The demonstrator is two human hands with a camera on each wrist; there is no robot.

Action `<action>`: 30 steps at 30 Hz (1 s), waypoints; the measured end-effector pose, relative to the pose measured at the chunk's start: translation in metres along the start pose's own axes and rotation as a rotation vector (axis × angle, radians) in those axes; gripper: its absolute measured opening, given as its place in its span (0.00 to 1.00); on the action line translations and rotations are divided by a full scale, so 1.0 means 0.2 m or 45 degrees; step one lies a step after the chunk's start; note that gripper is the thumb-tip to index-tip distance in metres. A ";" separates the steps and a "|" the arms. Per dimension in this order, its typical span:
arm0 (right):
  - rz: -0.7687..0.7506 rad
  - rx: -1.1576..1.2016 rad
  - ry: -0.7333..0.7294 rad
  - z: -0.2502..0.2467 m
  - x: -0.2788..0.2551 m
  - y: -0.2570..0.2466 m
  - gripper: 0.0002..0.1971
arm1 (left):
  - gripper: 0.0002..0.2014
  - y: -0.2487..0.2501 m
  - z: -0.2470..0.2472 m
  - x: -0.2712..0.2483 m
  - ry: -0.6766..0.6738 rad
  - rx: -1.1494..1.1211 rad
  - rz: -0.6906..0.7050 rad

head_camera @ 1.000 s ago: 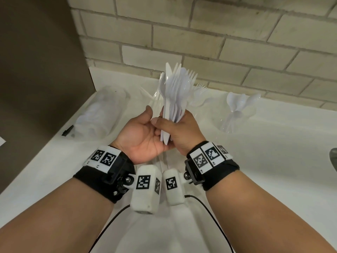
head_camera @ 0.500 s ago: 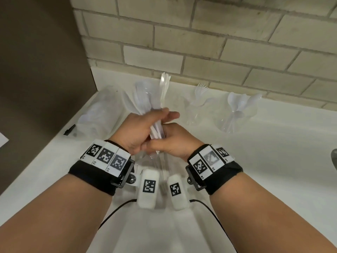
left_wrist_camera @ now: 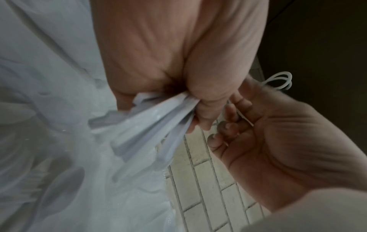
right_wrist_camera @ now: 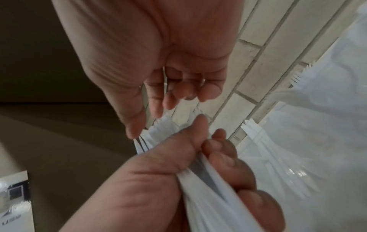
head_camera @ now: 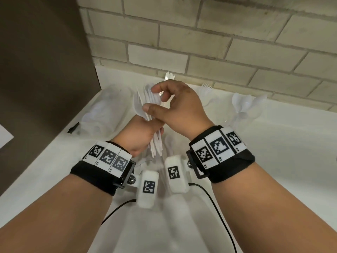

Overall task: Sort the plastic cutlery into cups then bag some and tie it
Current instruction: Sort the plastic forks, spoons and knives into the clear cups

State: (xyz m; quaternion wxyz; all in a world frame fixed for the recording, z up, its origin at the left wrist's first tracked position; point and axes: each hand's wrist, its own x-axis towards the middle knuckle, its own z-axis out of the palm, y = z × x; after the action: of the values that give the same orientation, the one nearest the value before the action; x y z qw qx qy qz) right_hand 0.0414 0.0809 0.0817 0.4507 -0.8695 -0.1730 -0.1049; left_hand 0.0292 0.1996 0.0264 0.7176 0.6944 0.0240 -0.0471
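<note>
My left hand (head_camera: 138, 136) grips a bundle of white plastic cutlery (head_camera: 145, 105) round its middle, heads pointing up and away and handles sticking out below. In the left wrist view a thin clear film, apparently a bag (left_wrist_camera: 59, 141), covers the handles (left_wrist_camera: 151, 125). My right hand (head_camera: 175, 106) hovers over the bundle's top with fingers curled and the thumb on the cutlery heads. It pinches a thin white tie (left_wrist_camera: 280, 81), whose loop shows behind the fingers. Clear cups stand behind: one with spoons (head_camera: 242, 106), one with forks (head_camera: 206, 88), and one mostly hidden by my right hand.
A clear sleeve of plastic (head_camera: 102, 110) lies on the white counter (head_camera: 273, 161) at the left, with a small black object (head_camera: 73, 127) beside it. A dark panel (head_camera: 45, 70) walls the left side. The brick wall (head_camera: 218, 42) runs behind the cups.
The bundle passed from my right hand to my left and came down from upright. My right hand then rose over its top, holding the thin tie.
</note>
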 end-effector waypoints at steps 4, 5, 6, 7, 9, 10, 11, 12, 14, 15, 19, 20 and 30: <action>-0.085 -0.187 0.054 0.01 -0.03 -0.03 0.21 | 0.09 0.01 0.01 -0.02 0.003 0.366 0.097; -0.109 -0.202 0.070 0.01 -0.03 -0.03 0.20 | 0.09 0.02 0.02 -0.02 0.018 0.439 0.115; -0.111 -0.219 0.074 0.02 -0.03 -0.03 0.20 | 0.10 0.03 0.03 -0.03 0.035 0.497 0.140; -0.089 -0.239 0.065 0.02 -0.03 -0.03 0.19 | 0.10 0.04 0.04 -0.03 0.044 0.536 0.160; -0.030 -0.278 0.028 0.01 -0.02 -0.03 0.19 | 0.10 0.04 0.06 -0.03 0.099 0.559 0.164; -0.017 -0.300 0.011 0.01 -0.01 -0.03 0.17 | 0.10 0.04 0.07 -0.04 0.117 0.540 0.142; -0.015 -0.314 0.006 0.01 -0.01 -0.03 0.15 | 0.10 0.04 0.08 -0.04 0.106 0.506 0.139; -0.015 -0.313 0.014 0.00 0.00 -0.03 0.12 | 0.10 0.03 0.09 -0.04 0.082 0.472 0.166; -0.027 -0.277 0.054 0.01 0.01 -0.02 0.09 | 0.04 0.04 0.11 -0.05 0.064 0.408 0.192; -0.042 -0.250 0.090 0.02 0.01 -0.01 0.08 | 0.03 0.04 0.11 -0.06 0.068 0.374 0.193; -0.033 -0.040 0.331 0.04 0.02 0.00 0.07 | 0.20 0.02 0.13 -0.05 0.089 0.309 0.169; -0.026 0.003 0.392 0.04 0.03 0.00 0.07 | 0.22 0.02 0.14 -0.05 0.089 0.300 0.168; -0.037 0.756 0.718 -0.14 0.07 -0.20 0.10 | 0.22 -0.09 0.09 0.02 0.009 0.352 0.068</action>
State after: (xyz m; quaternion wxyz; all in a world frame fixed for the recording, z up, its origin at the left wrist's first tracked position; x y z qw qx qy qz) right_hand 0.0374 0.0817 0.1314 0.7104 -0.6361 -0.0776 -0.2908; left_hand 0.0307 0.1806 0.0081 0.6161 0.7872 0.0016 -0.0284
